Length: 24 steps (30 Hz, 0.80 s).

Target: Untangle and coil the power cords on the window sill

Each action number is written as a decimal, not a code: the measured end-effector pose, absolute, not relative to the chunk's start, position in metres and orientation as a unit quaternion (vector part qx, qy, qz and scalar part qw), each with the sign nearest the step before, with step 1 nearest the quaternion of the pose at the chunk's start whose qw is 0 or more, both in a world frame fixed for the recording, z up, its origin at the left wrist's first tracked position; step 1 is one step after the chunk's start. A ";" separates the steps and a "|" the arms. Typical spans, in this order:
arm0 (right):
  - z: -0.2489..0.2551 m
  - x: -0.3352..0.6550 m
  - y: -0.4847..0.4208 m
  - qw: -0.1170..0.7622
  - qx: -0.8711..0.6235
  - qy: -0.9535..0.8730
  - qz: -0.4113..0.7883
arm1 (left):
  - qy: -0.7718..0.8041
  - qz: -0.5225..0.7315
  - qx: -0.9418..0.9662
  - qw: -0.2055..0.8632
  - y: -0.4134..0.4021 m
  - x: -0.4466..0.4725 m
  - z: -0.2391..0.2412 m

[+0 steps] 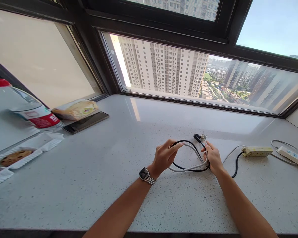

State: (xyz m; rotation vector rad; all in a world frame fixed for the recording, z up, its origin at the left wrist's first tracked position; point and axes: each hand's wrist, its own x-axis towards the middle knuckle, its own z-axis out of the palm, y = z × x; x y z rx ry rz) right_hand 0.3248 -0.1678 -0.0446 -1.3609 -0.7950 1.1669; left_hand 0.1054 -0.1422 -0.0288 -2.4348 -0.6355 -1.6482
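Both hands are over the middle of a speckled pale stone windowsill (94, 185), holding a loop of two cords. The left hand (164, 157), with a metal watch (146, 175) on its wrist, has its fingers curled round the left side of the loop. The right hand (212, 158) is closed on the right side, pinching both cords together just below their plug ends. The black cord (186, 142) and the white cord (188, 168) run side by side the whole way round, so it's hard to say which crosses over which.

The plugs (200, 137) are small and bunched up above the right hand; I can't make out their type. The cords trail right from under the right hand toward a yellowish power strip (257, 151), and a white power strip (291, 157) beside it is cut off by the frame edge.

Far left, a plastic bottle (27, 109) with a red cap lies tilted and partly out of frame. White trays (34, 147) hold a cookie (15, 157), also clipped by the edge. A dark phone (85, 122) lies flat next to a wrapped snack (75, 110).

A dark-framed window (164, 33) looks out on high-rise blocks.
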 end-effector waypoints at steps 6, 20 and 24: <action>-0.035 0.325 -0.170 0.491 -0.598 -0.384 0.504 | -0.236 -0.553 -0.797 0.059 -0.137 0.104 -0.033; -0.019 0.319 -0.186 0.367 -0.417 -0.387 0.736 | -0.335 -0.558 -0.746 -0.138 -0.129 0.108 -0.040; -0.018 0.319 -0.192 0.318 -0.373 -0.377 0.786 | -0.340 -0.541 -0.733 -0.235 -0.130 0.112 -0.043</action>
